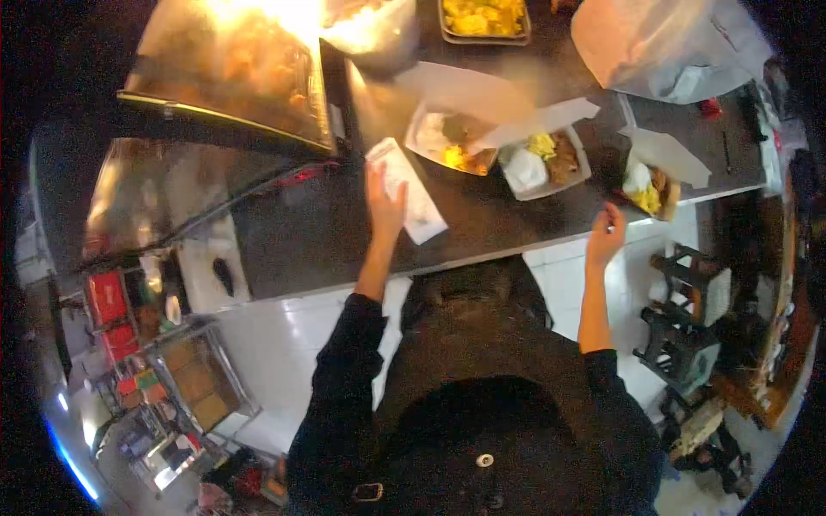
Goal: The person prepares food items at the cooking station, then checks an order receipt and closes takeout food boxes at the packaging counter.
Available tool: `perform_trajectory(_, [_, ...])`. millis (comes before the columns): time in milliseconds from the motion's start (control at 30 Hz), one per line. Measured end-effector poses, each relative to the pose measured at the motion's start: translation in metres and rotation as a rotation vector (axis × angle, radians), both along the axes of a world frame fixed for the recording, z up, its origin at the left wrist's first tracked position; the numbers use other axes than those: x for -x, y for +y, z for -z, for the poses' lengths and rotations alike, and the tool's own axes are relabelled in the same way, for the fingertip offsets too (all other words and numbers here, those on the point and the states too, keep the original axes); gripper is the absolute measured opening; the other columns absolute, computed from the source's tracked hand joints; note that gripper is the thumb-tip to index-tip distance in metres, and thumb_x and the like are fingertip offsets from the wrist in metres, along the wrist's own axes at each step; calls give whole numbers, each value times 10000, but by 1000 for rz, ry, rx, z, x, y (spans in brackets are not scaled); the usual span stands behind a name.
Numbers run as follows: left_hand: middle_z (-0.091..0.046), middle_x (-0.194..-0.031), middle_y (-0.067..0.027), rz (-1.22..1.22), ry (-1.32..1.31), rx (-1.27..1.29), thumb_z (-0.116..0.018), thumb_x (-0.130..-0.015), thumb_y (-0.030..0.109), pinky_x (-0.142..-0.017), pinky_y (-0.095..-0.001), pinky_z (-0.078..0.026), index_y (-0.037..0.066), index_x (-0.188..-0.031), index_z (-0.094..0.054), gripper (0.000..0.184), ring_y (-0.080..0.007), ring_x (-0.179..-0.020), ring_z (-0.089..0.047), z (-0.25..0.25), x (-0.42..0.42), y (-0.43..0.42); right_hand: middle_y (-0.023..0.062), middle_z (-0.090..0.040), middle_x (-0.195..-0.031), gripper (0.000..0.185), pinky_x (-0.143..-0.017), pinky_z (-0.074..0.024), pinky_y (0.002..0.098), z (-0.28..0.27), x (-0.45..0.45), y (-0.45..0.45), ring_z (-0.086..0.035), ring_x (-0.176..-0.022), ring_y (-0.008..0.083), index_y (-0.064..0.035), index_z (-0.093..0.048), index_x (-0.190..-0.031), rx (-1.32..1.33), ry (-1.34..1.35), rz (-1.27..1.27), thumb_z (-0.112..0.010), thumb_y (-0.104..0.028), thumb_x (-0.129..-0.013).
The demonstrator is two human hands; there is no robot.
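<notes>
My left hand (385, 202) lies on a long white flat piece (416, 199), which looks like paper or a slim packet. Its fingers stretch along the left edge, with the thumb apart. My right hand (606, 241) hovers at the counter's front edge with fingers curled together; whether something small is in them I cannot make out. Just beyond it sits an open paper food box (664, 206) holding white and yellow food. Two more open boxes stand between my hands: a middle food box (551, 191) with rice, yellow and brown food, and a left food box (413, 142).
The dark counter (318, 232) spans the view. A lit glass display case (224, 120) stands at the left, a tray of yellow food (483, 39) at the back, and a white plastic bag (662, 52) at back right. Plastic stools (680, 344) are on the floor at right.
</notes>
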State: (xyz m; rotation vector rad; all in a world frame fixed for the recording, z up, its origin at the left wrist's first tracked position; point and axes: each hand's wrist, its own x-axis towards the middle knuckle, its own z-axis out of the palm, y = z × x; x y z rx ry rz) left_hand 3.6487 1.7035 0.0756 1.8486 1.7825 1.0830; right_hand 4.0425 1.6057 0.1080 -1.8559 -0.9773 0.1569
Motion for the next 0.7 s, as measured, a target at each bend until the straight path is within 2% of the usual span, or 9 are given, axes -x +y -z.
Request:
perform_trajectory(67, [-370,-1264,-234,-13,-161,21,-600,-756,106,-992,-334,-258,-36,-1171,-427,472,-283,-1209,-336,-16,-7,26,71,-553,-847,154,-657,-448,306,-17,68,14,-535,-805,186,-54,-570,-884,102,-37,-318,-567,-67,-731])
perform_trajectory(133, [-467,-1185,-204,-24,-234,-8,-615,-760,148,-927,-303,-337,-40,-1149,-446,464,-254,-1126,-438,9,-2,68,87,-538,-857,183,-599,-461,330,-15,114,23,-559,-746,207,-72,-557,-916,74,-71,-507,-569,-109,-738])
perform_trajectory(200, [-527,-1120,-187,-9,-399,57,-628,-755,168,-864,-291,-395,-41,-1119,-476,446,-244,-1056,-504,29,-9,101,95,-534,-911,225,-579,-466,359,-11,131,29,-578,-690,253,-83,-534,-934,280,-120,-515,-585,-173,-735])
perform_trajectory(233, [-609,-961,-154,29,-257,149,-625,-762,181,-734,-299,-452,-45,-1034,-530,366,-217,-883,-588,17,-14,108,101,-546,-892,239,-581,-465,371,-1,130,36,-577,-682,275,-86,-527,-925,281,-153,-471,-594,-196,-724])
perform_trajectory(267, [-622,-807,-182,10,-219,122,-594,-746,149,-640,-337,-455,-44,-909,-580,254,-257,-745,-611,24,-18,107,107,-559,-873,255,-583,-464,383,7,128,41,-576,-674,297,-88,-520,-915,281,-184,-434,-604,-218,-713])
perform_trajectory(333, [-582,-699,-226,39,-28,166,-539,-709,122,-610,-383,-443,-38,-865,-603,232,-342,-671,-579,-6,-33,89,112,-573,-821,250,-584,-457,395,16,117,46,-570,-684,312,-88,-513,-898,399,-191,-423,-607,-218,-707])
perform_trajectory(400, [-555,-664,-247,-16,74,167,-485,-692,89,-611,-421,-425,-40,-766,-604,191,-376,-674,-559,16,-34,87,120,-582,-769,240,-587,-449,407,22,102,51,-568,-689,323,-86,-511,-883,404,-223,-398,-605,-217,-706])
perform_trajectory(600, [-567,-785,-255,-224,42,202,-464,-666,48,-664,-448,-419,-9,-891,-579,259,-398,-740,-546,11,-49,33,139,-589,-699,190,-593,-436,435,25,72,69,-574,-670,331,-74,-527,-802,295,-274,-288,-598,-226,-712])
perform_trajectory(700, [-572,-776,-240,-176,17,181,-480,-691,80,-677,-435,-427,-12,-888,-576,238,-400,-748,-547,-18,-63,10,127,-591,-676,172,-588,-437,426,18,59,93,-577,-663,321,-76,-526,-785,301,-251,-322,-608,-213,-720])
